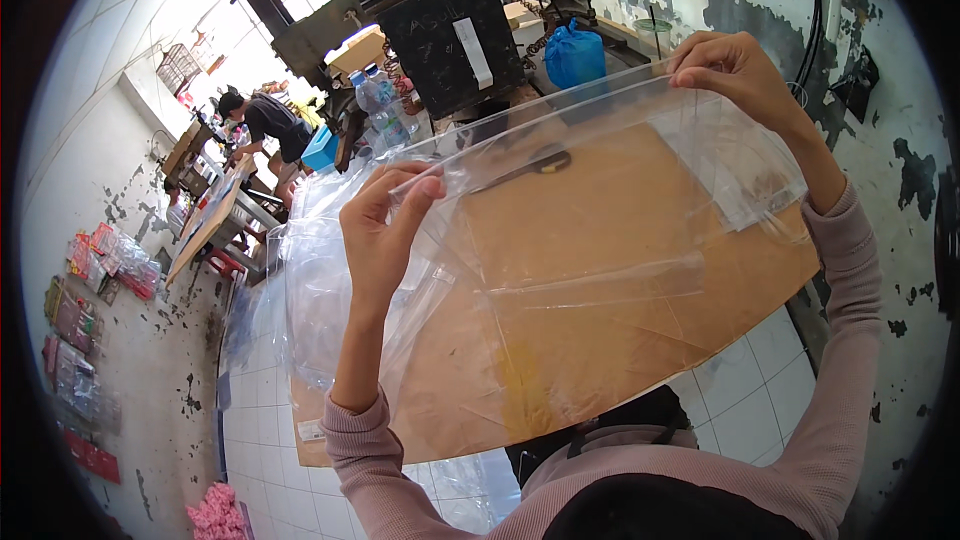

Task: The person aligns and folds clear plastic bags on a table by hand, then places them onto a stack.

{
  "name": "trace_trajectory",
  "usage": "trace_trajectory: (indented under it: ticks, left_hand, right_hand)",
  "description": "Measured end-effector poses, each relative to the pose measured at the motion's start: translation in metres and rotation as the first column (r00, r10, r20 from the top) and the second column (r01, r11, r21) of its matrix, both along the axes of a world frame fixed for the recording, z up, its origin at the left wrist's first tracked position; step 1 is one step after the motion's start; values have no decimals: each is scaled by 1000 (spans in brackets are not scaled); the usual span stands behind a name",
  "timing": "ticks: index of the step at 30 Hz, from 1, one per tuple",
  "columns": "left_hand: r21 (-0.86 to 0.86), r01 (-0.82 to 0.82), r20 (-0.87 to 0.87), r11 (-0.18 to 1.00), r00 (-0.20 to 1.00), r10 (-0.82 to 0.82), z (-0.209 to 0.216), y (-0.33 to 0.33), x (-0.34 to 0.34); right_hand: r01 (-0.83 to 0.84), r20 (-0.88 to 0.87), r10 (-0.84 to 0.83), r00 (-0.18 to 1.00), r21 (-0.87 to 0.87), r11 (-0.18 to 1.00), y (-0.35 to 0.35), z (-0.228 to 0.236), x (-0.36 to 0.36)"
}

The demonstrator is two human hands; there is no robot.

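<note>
Between my hands a clear plastic sheet (pixel 560 125) is stretched by its upper edge, hanging over the table. My left hand (pixel 385 215) pinches one corner between thumb and fingers. At the far right my right hand (pixel 725 70) pinches the other end, raised higher than the left. Through the plastic I see a dark-handled tool with a yellow mark (pixel 550 162), perhaps a cutter, lying on the brown tabletop (pixel 600 330). More clear plastic (pixel 320 285) is heaped beside my left forearm. Another folded clear piece (pixel 735 185) lies below my right hand.
A dark machine (pixel 450 40) stands at the table's far side. Near it are water bottles (pixel 380 105), a blue plastic bag (pixel 575 55) and a blue box (pixel 320 148). Another person (pixel 270 125) bends over a table at the far left. Packets (pixel 125 260) hang on the left wall.
</note>
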State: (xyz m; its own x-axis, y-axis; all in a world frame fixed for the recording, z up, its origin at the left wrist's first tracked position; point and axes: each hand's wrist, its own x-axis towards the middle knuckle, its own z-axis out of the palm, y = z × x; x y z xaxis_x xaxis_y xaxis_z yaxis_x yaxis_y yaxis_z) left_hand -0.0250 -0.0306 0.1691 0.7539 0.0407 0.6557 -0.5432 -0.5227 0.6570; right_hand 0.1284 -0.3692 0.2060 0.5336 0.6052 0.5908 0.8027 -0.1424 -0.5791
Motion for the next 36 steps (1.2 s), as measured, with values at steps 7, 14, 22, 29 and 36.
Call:
trace_trajectory:
  ticks: [7,14,22,29,36]
  left_hand:
    - [-88,-139,140,986,979,151,2,-8,-9]
    - [26,62,160,998,985,-66,4,3,-29]
    - [244,26,-33,969,999,-18,7,6,-44]
    - [-93,286,-220,954,928,-300,2,-5,-56]
    - [-400,1,-524,917,820,-230,-141,7,-8]
  right_hand:
    - [-17,106,5,994,110,994,-5,4,-3]
    - [-25,15,24,1000,140,990,0,7,-1]
    - [99,114,-113,987,115,988,-1,18,-1]
    - [169,36,-166,986,-133,977,1,36,11]
    - [433,415,-280,866,-342,834,57,-140,97]
